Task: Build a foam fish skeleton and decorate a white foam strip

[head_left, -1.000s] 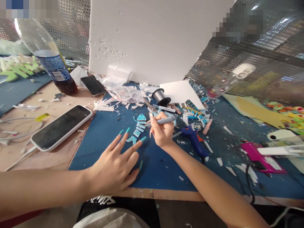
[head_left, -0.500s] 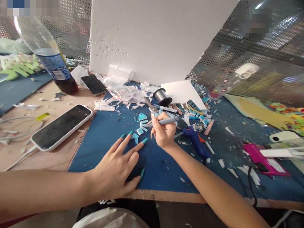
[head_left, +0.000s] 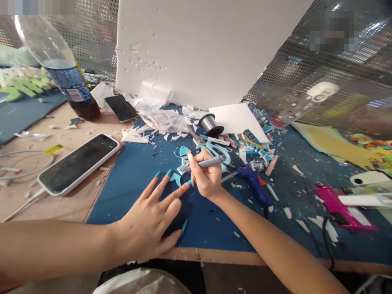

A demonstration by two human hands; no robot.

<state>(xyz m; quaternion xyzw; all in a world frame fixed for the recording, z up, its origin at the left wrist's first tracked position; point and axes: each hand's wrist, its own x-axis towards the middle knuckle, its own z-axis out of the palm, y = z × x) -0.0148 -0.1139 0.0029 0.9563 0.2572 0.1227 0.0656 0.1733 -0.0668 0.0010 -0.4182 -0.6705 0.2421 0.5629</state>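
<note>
A small blue fish made of separate segments lies on the dark blue mat (head_left: 122,196). Its head piece (head_left: 183,151) is at the top and its tail piece (head_left: 175,178) at the bottom. My right hand (head_left: 208,175) grips a grey pen (head_left: 211,161), tip pointing left at the body segments, which the fingers partly cover. Flat on the mat, fingers spread, my left hand (head_left: 159,212) has its fingertips beside the tail piece. Just behind my right hand are light blue scissors handles (head_left: 227,155). A blue glue gun (head_left: 255,185) lies to the right.
Wire spool (head_left: 210,124), plastic wrap (head_left: 165,120) and foam scraps crowd the back, before a white foam board (head_left: 196,49). At left are a white-cased phone (head_left: 79,163), a smaller dark phone (head_left: 121,108) and a cola bottle (head_left: 72,87). A pink device (head_left: 344,206) sits right.
My right hand has shifted left and slightly down with the pen, covering more of the segments and uncovering the scissors handles. My left hand is nearly still.
</note>
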